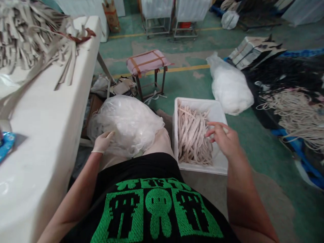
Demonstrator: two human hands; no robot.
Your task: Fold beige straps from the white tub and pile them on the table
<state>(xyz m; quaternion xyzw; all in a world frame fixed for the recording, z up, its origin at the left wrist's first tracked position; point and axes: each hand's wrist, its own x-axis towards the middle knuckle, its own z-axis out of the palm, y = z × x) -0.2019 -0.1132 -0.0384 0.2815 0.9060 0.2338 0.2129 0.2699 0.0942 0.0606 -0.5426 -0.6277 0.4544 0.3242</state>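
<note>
from afar i find straps (193, 141) inside the bin (219, 111). left of it, the left hand (102, 143) touches the bag (130, 119); whether its fingers grip, i cannot tell. over the bin's right side, the right hand (225, 136) hangs, fingers loosely parted.

Dim, cool indoor light falls fairly evenly, its source out of view, leaving a small bright glare on the white table (48, 141) at lower left, a soft shadow beside the blue packet (7, 143), and pale highlights across the plastic bag (131, 121). The black pile (291, 72) at right sinks into near-darkness with little detail. The wide view stretches the forearms (243, 189) toward the edges, the right hand (224, 138) looks slightly soft, and the distant carts (157, 8) are blurred.
</note>
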